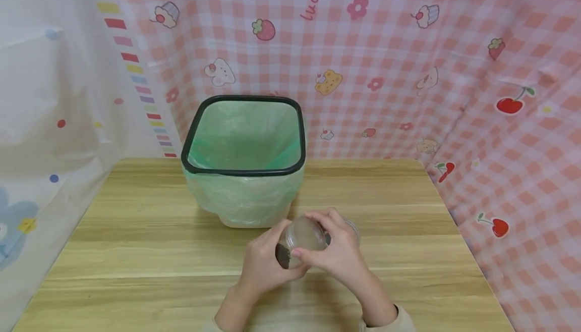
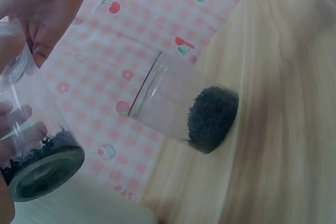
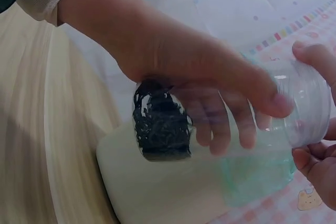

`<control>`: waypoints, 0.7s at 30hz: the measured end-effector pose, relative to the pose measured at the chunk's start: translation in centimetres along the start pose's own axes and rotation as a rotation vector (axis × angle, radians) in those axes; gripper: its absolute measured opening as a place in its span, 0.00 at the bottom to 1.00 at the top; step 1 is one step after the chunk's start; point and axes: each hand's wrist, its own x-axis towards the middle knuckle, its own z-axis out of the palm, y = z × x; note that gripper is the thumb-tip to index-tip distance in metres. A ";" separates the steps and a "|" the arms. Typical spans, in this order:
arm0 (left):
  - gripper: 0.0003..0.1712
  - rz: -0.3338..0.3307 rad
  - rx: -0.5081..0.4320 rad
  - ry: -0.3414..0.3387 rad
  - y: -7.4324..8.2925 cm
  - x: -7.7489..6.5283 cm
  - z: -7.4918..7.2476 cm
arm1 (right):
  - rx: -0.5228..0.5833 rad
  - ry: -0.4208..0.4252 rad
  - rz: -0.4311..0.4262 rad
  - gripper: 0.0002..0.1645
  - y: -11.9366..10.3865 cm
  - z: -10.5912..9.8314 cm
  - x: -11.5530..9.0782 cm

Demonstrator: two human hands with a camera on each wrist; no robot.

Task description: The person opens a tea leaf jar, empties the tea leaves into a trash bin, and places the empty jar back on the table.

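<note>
A clear jar [image 1: 305,236] with dark, curly dried shreds at its bottom is held tilted over the table. My left hand [image 1: 265,261] wraps round its body, and through the clear wall in the right wrist view the fingers [image 3: 247,129] show. At the jar's top, my right hand [image 1: 338,246] grips the clear lid [image 3: 310,103] between thumb and fingers. Just beyond the right hand stands a second clear jar [image 2: 178,100], also holding dark shreds [image 2: 212,116]; in the head view that hand partly hides it.
A bin [image 1: 245,216] with a green liner bag and a dark rim [image 1: 242,172] stands behind the hands, to the left. The wooden table [image 1: 136,251] lies under everything. Pink checked cloth [image 1: 363,59] hangs at the back and right, pale cloth [image 1: 59,69] at the left.
</note>
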 end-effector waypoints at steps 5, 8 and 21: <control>0.38 -0.057 -0.123 -0.045 0.1 -0.3 -0.3 | 0.038 -0.028 -0.080 0.35 0.3 -0.1 0.1; 0.38 -0.111 -0.278 -0.140 0.2 -0.3 -0.8 | 0.092 -0.062 -0.160 0.35 0.6 -0.3 0.3; 0.30 -0.244 -0.890 -0.508 0.0 0.5 -2.4 | 0.391 -0.324 -0.364 0.35 0.8 -1.1 0.9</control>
